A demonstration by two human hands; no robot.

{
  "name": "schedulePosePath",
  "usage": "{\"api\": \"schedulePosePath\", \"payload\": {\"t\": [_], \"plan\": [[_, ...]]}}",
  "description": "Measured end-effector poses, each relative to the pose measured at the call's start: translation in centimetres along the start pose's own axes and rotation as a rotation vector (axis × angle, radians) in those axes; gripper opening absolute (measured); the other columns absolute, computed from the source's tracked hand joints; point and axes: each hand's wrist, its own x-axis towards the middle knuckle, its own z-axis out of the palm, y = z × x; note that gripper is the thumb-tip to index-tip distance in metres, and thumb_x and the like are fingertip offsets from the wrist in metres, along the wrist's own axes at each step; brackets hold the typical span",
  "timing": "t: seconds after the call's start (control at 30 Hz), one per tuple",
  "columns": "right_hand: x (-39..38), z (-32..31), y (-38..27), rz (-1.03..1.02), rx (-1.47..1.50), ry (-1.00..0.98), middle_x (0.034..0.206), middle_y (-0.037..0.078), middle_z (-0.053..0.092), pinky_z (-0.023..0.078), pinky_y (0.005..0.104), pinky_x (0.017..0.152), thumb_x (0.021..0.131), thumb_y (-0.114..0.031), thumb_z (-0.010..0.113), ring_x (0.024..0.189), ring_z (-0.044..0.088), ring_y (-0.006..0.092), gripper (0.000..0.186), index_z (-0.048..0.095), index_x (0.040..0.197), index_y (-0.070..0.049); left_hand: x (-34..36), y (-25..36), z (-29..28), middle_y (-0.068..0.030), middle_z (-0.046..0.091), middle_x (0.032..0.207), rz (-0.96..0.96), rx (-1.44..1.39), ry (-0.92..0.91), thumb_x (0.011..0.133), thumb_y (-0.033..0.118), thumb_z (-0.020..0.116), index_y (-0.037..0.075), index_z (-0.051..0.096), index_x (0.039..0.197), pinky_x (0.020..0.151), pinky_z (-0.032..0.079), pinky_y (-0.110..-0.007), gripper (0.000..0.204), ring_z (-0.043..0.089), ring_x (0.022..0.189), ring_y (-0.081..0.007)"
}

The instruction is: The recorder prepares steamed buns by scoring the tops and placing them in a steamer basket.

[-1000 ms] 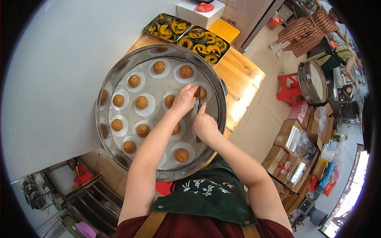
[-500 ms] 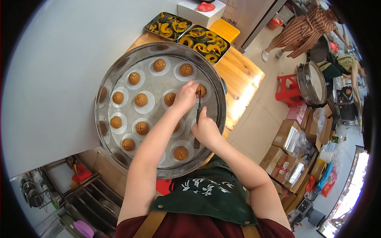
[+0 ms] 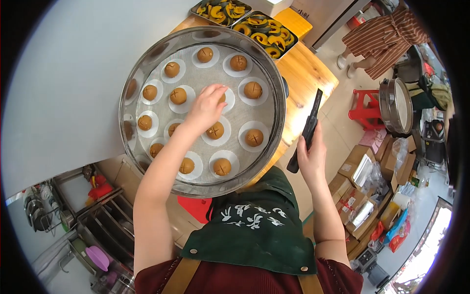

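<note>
In a round metal steamer tray (image 3: 281,98), several brown dough balls (image 3: 254,137) sit apart on white paper discs (image 3: 240,167), many with a cross cut into the top. My left hand (image 3: 205,109) reaches in over the middle, its fingers curled around one dough ball (image 3: 222,98) and partly hiding it. My forearm covers part of another dough ball (image 3: 174,129). Outside the tray's right rim, my right hand (image 3: 312,153) is closed around the handle of a black knife (image 3: 310,128), its blade pointing up and away from me.
Behind the steamer, two trays of cut pumpkin (image 3: 266,34) stand on the wooden table (image 3: 313,73). A pale wall panel (image 3: 73,98) borders the left. On the right are a red stool (image 3: 362,105) bearing another steamer (image 3: 395,105), cardboard boxes (image 3: 350,164) and a person in a striped garment (image 3: 382,36).
My right hand has drawn the knife out of the steamer to the right. My left hand has moved left from the right-hand dough ball to one nearer the middle. The view has shifted slightly.
</note>
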Motion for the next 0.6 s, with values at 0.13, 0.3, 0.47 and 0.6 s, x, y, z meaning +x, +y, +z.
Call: {"api": "schedulePosePath", "payload": {"t": [0.13, 0.3, 0.47, 0.6], "plan": [[-1.4, 0.5, 1.4, 0.086, 0.036, -0.013, 0.066, 0.016, 0.055, 0.043, 0.0346, 0.051, 0.081, -0.006, 0.050, 0.056, 0.057, 0.0264, 0.058, 0.024, 0.132, 0.004, -3.9, 0.0, -5.1, -0.0129, 0.055, 0.109, -0.083, 0.110, 0.123, 0.072, 0.006, 0.064, 0.002, 0.056, 0.106, 0.085, 0.043, -0.035, 0.035, 0.052, 0.101, -0.0296], [-1.5, 0.8, 3.2, 0.124, 0.226, 0.009, 0.069, 0.011, 0.057, 0.046, 0.0282, 0.051, 0.083, -0.003, 0.048, 0.056, 0.059, 0.0165, 0.052, 0.028, 0.131, 0.000, -11.8, -1.0, -10.5, -0.0126, 0.056, 0.108, -0.395, 0.167, 0.515, 0.077, 0.003, 0.060, 0.001, 0.057, 0.107, 0.084, 0.043, -0.031, 0.030, 0.054, 0.099, -0.0248], [-1.2, 1.2, 2.9, 0.114, 0.343, 0.064, 0.068, 0.003, 0.051, 0.043, 0.0224, 0.047, 0.089, -0.008, 0.045, 0.051, 0.049, 0.0077, 0.043, 0.033, 0.129, -0.001, -22.1, -0.6, -8.7, -0.0123, 0.056, 0.107, -0.663, 0.258, 0.946, 0.081, 0.003, 0.057, -0.001, 0.057, 0.104, 0.083, 0.044, -0.030, 0.024, 0.055, 0.096, -0.0204], [-0.5, 1.1, 2.7, 0.061, 0.386, 0.036, 0.070, 0.003, 0.049, 0.040, 0.0211, 0.044, 0.091, -0.014, 0.044, 0.050, 0.046, 0.0064, 0.037, 0.036, 0.125, -0.001, -30.8, 0.5, -3.6, -0.0103, 0.059, 0.100, -0.987, 0.136, 1.078, 0.082, 0.005, 0.057, -0.001, 0.058, 0.102, 0.080, 0.045, -0.027, 0.021, 0.056, 0.089, -0.0166]]}}
